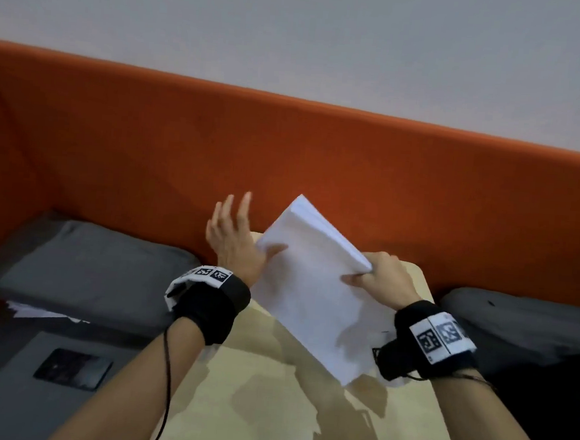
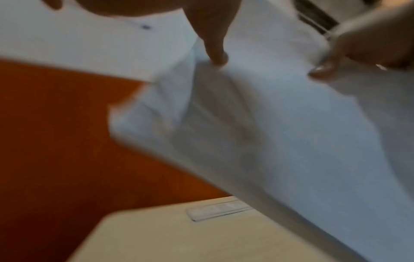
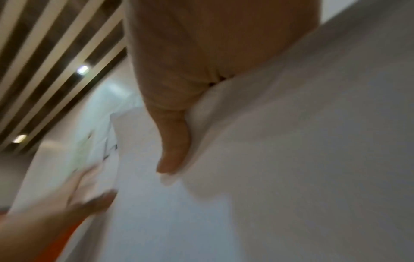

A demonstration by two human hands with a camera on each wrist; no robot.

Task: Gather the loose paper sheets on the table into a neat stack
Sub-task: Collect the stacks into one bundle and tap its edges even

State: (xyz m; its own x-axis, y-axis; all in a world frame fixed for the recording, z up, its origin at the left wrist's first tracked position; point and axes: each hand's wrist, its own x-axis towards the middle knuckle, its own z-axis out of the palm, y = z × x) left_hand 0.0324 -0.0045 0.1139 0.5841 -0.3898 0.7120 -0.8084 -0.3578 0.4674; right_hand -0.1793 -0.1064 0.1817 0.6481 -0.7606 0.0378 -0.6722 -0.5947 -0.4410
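Observation:
A stack of white paper sheets (image 1: 311, 290) is held up off the pale wooden table (image 1: 268, 407), tilted with one corner pointing up toward the orange panel. My right hand (image 1: 377, 277) grips the stack's right edge, thumb on the front face and fingers curled behind. My left hand (image 1: 235, 240) is beside the stack's left edge with fingers spread and straight; its thumb touches the sheets. The left wrist view shows the sheets (image 2: 280, 124) fanned slightly under my thumb. In the right wrist view my thumb presses on the paper (image 3: 291, 159).
An orange padded panel (image 1: 286, 157) runs behind the table. Grey cushions lie at the left (image 1: 86, 267) and right (image 1: 521, 325). A loose white sheet (image 1: 38, 312) rests at the left cushion's edge, and a dark flat device (image 1: 72, 369) lies on the grey surface below.

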